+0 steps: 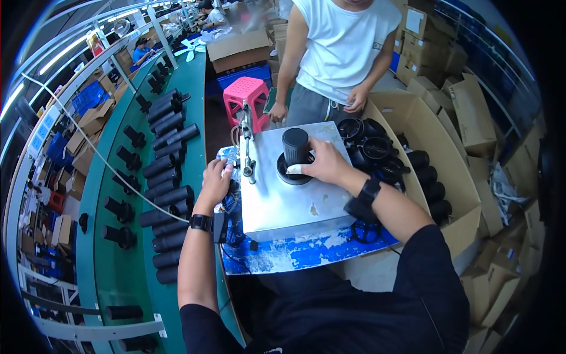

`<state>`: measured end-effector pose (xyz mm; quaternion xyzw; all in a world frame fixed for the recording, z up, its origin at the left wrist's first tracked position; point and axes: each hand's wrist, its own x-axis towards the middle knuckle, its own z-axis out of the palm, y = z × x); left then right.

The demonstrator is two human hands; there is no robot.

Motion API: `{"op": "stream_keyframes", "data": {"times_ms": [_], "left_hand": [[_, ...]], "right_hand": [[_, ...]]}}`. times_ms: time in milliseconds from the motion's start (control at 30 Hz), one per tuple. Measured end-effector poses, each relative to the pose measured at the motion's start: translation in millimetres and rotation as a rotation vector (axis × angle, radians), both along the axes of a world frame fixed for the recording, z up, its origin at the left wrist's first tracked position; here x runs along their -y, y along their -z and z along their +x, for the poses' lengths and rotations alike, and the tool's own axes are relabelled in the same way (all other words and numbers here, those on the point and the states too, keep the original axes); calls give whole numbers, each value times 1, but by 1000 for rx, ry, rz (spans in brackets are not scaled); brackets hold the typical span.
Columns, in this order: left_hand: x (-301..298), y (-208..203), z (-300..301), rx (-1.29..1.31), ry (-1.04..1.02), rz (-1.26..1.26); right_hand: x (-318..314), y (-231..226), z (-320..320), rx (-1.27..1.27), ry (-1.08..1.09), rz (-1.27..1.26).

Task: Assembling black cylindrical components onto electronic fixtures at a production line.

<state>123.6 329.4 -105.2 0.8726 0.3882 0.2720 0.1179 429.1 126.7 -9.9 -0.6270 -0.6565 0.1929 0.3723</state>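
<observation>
A black ribbed cylinder stands upright in a round black ring on top of a silver metal box. My right hand is closed around its lower right side, with a white wrapping on the thumb. Left of the box, my left hand rests near its edge with the fingers partly spread, and I see nothing held in it. Beside that hand, a metal air cylinder on a stand rises along the box's left side.
On the left, a green conveyor carries rows of black cylinders. Black round parts lie right of the box, beside an open carton with more cylinders. Another person stands opposite, near a pink stool.
</observation>
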Motion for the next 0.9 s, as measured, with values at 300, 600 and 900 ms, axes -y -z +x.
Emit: {"op": "stream_keyframes", "data": {"times_ms": [300,600,900], "left_hand": [[-2,-16,13,-55,19,-390],[170,-66,-39,757,60,-323],[351,-30,-184,579,-57,-213]], "right_hand": [[10,14,-5,122,233,103],[5,21,-1,103,252,172],[78,-163,-83,-204,-374,772]]}}
